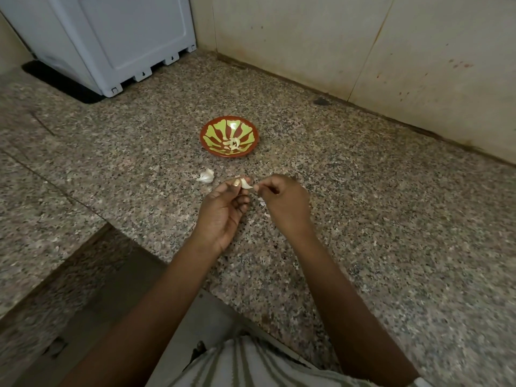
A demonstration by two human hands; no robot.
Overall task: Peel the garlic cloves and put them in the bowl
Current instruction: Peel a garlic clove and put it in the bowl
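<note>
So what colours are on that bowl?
The bowl is reddish-brown with light green petal-like stripes fanning out from its middle, seen in the head view.

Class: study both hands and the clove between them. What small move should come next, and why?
Probably the right hand should pull the skin off the clove that the left hand pinches: skin seems to cling to it, so it is not ready for the bowl beyond.

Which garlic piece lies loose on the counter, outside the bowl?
The white piece left of the left hand; the others are in the bowl or held.
</note>
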